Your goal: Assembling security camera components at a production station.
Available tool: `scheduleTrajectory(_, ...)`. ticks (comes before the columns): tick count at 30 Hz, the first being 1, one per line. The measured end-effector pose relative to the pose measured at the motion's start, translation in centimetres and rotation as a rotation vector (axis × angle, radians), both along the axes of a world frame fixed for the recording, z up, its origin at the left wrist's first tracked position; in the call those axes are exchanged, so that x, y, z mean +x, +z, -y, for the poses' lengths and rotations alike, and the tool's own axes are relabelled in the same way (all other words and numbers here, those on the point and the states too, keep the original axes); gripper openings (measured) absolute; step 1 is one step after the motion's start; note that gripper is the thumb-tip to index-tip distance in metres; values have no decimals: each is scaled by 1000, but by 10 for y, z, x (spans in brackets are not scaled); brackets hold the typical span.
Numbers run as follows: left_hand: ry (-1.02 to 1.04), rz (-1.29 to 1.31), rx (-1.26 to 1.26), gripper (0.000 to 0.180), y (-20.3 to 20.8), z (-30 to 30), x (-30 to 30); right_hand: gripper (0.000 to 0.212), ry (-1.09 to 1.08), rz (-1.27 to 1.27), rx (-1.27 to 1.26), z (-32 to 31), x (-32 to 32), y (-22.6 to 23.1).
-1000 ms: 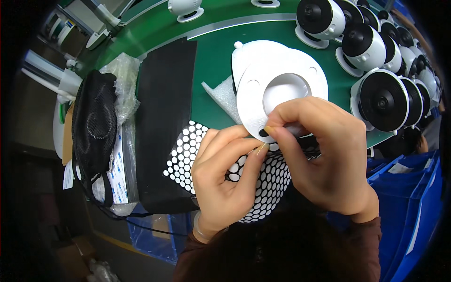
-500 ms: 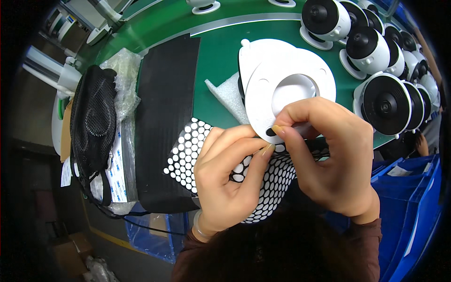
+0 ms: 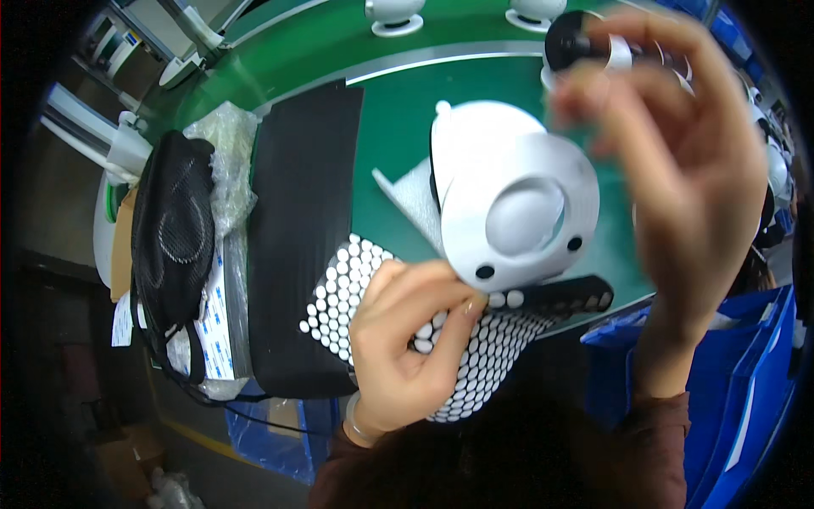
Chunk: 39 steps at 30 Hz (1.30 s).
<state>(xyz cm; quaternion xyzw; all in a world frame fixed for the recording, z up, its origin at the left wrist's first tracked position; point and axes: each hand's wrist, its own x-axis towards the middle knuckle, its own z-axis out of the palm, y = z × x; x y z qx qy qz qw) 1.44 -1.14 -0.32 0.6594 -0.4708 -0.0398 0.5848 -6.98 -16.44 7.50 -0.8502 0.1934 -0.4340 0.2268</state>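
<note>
Head view: left hand (image 3: 407,339) pinches the lower rim of a white round plate (image 3: 513,212), held tilted above the dotted sticker sheet (image 3: 356,280). Right hand (image 3: 678,161) — blurred, raised over the green table (image 3: 398,110) — fingers half curled; grip unclear.

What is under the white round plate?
Under the white plate you can see a sheet of white dots, a black strip and the green table. The left hand grips its edge. Whatever lies right beneath its middle is covered.
</note>
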Motion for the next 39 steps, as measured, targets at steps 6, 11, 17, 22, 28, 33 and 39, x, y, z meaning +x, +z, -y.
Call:
scheduleTrajectory(6,14,19,118,11,9,-8,2,62,-94,-306,-232,122,142,0)
scheduleTrajectory(11,3,9,192,8,15,-7,-5,93,-222,-434,-90,176,224,-48)
scheduleTrajectory(17,11,-22,183,8,13,-10,-8,101,-230,-359,270,204,261,-58)
scheduleTrajectory(22,23,-91,185,9,19,-8,-6,100,-178,-468,276,215,250,-37)
scheduleTrajectory(28,25,-118,150,7,17,-6,-10,106,-270,-350,368,210,244,-61)
scheduleTrajectory(33,6,-76,249,8,25,-15,-6,91,-133,-562,304,182,200,-1)
scheduleTrajectory(39,-17,-218,253,9,18,-25,10,88,-185,-593,260,132,118,-19)
